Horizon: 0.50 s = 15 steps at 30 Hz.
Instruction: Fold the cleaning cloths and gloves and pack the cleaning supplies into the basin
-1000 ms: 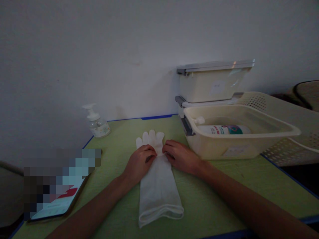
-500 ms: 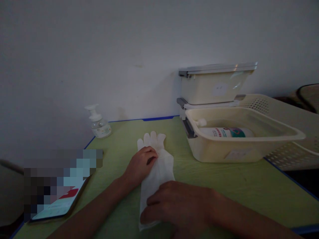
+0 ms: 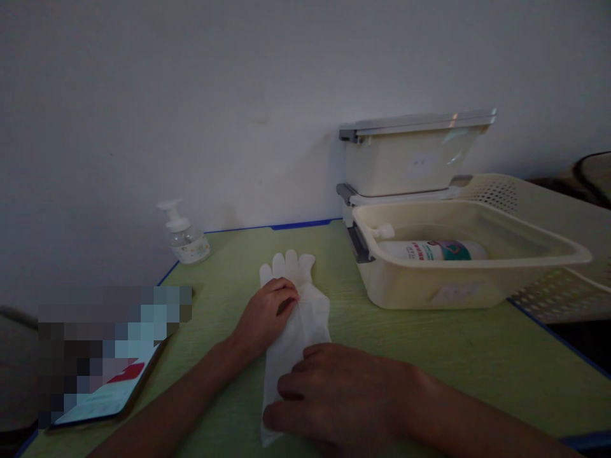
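Note:
A thin white disposable glove lies flat on the green tabletop, its fingers pointing away from me and its cuff towards me. My left hand is closed at the glove's palm, thumb and forefinger meeting in a pinch on the material. Over the cuff end is my right hand, its fingers bent down onto the glove near the cuff's left edge. Its thumb is hidden beneath the hand.
A clear pump bottle stands at the back left, near a phone or tablet, partly pixelated. On the right, a cream basin holds a white bottle. Behind are a lidded box and a perforated basket.
The whole view has shifted slightly. Both hands keep nearly the same places on the glove, with the right fingers slightly more spread.

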{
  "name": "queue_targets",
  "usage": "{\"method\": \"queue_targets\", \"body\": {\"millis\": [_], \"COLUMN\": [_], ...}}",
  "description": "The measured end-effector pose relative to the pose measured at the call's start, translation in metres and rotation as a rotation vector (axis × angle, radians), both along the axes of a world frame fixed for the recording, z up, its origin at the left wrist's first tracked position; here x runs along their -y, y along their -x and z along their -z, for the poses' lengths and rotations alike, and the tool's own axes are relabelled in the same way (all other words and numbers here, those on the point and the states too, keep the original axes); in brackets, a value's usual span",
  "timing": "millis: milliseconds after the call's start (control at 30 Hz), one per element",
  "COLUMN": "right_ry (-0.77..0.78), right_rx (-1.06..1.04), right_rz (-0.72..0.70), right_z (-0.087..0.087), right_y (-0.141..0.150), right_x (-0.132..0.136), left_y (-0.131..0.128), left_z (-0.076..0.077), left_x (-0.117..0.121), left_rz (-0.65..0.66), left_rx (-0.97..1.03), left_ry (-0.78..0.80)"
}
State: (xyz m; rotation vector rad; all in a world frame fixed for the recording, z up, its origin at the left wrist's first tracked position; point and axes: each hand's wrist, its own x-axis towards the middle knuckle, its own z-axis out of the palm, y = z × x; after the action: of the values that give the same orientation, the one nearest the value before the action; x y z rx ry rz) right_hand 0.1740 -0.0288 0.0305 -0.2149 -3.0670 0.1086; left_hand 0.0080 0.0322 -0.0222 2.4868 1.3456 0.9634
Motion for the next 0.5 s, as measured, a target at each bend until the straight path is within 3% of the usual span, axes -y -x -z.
{"method": "queue_targets", "body": {"millis": [133,500], "right_ry": [-0.095,-0.304], "right_rx": [-0.012,-0.259], "right_rz": [-0.035,0.058], "right_z": [0.0001,-0.0002], "right_y": [0.0009,-0.0051], "right_x": [0.0013,-0.0055], "left_y": [-0.0001,0.0006], "left_z": [-0.0007,-0.0006], "left_x": [0.0000,-0.0007], "left_rz": [0.009,0.012], "left_rx": [-0.008,-0.025], "left_ry": [0.008,0.044]}}
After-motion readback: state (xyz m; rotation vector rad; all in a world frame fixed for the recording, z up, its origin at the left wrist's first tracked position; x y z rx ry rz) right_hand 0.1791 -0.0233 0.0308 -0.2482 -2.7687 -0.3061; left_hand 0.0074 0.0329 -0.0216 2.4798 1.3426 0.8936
